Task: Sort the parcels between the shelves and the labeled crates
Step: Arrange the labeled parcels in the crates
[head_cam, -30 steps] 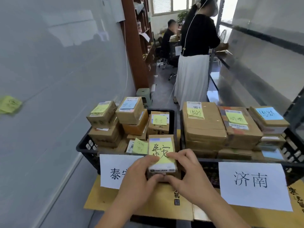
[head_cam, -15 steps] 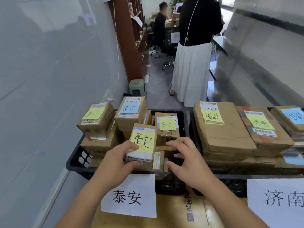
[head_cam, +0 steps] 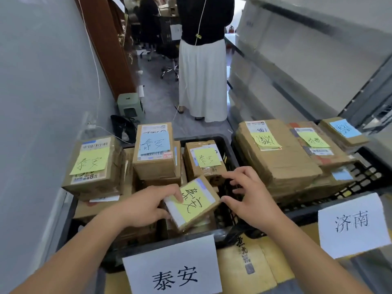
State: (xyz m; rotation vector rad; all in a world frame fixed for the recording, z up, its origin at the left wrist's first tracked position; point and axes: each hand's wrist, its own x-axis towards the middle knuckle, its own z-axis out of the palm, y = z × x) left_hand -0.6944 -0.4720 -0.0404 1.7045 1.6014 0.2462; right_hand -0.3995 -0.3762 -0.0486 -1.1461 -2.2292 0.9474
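Cardboard parcel (head_cam: pixel 192 203), left hand (head_cam: pixel 146 205) gripping, tilted

Two crates (head_cam: pixel 224 143) — two paper labels (head_cam: pixel 171 266)

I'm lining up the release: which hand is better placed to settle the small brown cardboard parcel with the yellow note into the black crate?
Left. The left hand pinches the small brown cardboard parcel, tilted over the black plastic crate; the right hand hovers beside it with fingers spread, seemingly not gripping.

Left crate (head_cam: pixel 220 139) of parcels (head_cam: pixel 192 202) beside right crate (head_cam: pixel 370 172).
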